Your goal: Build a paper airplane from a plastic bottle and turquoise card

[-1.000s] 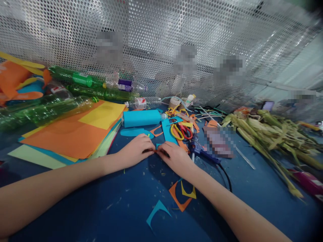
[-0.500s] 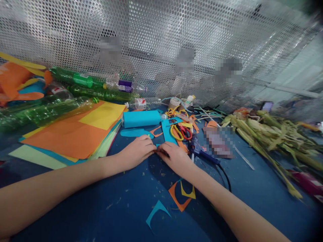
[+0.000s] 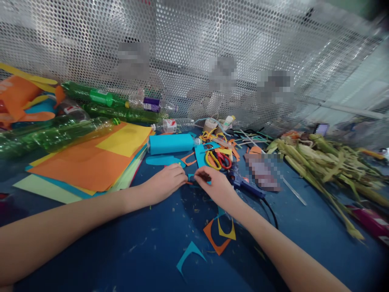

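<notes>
My left hand (image 3: 169,181) is closed just above the blue table, its fingertips pinching something small that I cannot make out, with a thin reddish edge showing. Facing it, my right hand (image 3: 214,184) curves with thumb and fingertips near each other; whether anything is between them is too small to tell. A small blue paper piece (image 3: 191,177) shows between the two hands. Just beyond them lies a bottle wrapped in blue paper (image 3: 172,144), with a flat blue paper shape (image 3: 161,160) in front of it. Yellow-handled scissors (image 3: 213,160) rest beyond my right hand.
Stacked coloured paper (image 3: 82,162) and green bottles (image 3: 54,132) lie left. A blue glue gun (image 3: 246,184) with a black cord sits right of my right hand, corn husks (image 3: 319,162) farther right. Paper offcuts (image 3: 217,239) lie nearer. Perforated sheeting (image 3: 182,52) stands behind.
My right hand has shifted slightly right, away from my left hand, and the gap between them has widened. More of the small blue paper piece shows. My left hand has barely moved.
</notes>
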The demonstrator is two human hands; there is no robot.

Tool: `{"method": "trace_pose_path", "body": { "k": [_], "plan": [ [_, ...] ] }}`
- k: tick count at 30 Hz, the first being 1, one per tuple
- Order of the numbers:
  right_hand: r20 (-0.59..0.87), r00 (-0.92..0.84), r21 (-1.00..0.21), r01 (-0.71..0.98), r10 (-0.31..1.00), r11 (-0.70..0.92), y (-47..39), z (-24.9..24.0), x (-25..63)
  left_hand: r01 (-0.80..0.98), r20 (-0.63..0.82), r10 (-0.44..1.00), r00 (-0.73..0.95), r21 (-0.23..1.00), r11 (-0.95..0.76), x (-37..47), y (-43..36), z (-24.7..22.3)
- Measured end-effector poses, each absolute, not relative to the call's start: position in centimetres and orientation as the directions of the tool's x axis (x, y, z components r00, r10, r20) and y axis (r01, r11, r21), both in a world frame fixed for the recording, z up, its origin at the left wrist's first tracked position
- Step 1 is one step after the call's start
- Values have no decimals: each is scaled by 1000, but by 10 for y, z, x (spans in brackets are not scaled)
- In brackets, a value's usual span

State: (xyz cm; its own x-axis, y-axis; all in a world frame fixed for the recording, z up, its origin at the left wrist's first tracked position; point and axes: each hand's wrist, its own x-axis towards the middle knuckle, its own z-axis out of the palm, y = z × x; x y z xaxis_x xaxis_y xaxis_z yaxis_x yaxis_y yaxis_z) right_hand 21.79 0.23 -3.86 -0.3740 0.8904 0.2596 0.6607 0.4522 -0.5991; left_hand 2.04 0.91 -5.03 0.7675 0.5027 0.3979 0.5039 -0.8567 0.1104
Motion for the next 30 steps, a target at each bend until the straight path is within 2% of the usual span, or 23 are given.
{"method": "trace_pose_path", "body": {
  "k": [4, 8, 10, 12, 16, 22, 24, 26, 28, 30],
  "plan": [
    [96, -329, -759, 587, 939, 284, 4, -35, 220, 502, 468, 449, 761, 12, -865, 15, 10, -47],
    [-187, -351, -930, 364, 918, -50, -1, -31, 216, 508, 571, 320, 756, -202, -837, 9, 6, -41],
    [-294, -389, -949, 228, 873, -218, -5, -27, 212, 485, 588, 229, 776, -322, -813, 7, 2, -38],
    [-328, -440, -944, 113, 836, -311, -9, -24, 210, 459, 589, 161, 792, -401, -793, 6, -1, -35],
    [-296, -468, -947, 28, 833, -320, -10, -24, 208, 451, 597, 116, 794, -451, -770, 6, -3, -34],
    [-222, -454, -975, 85, 863, -206, -6, -31, 209, 442, 589, 85, 804, -495, -748, 6, -3, -33],
    [-183, -443, -983, 111, 878, -149, -6, -32, 209, 440, 588, 104, 802, -464, -769, 6, -3, -34],
    [-151, -428, -986, 123, 891, -108, -6, -33, 208, 474, 618, 180, 765, -352, -807, 8, -2, -34],
    [-127, -408, -989, 127, 904, -81, -6, -33, 207, 522, 657, 316, 684, -139, -841, 12, -1, -34],
    [-110, -385, -989, 130, 916, -64, -6, -33, 207, 548, 682, 486, 546, 148, -823, 16, 1, -34]
  ]
}}
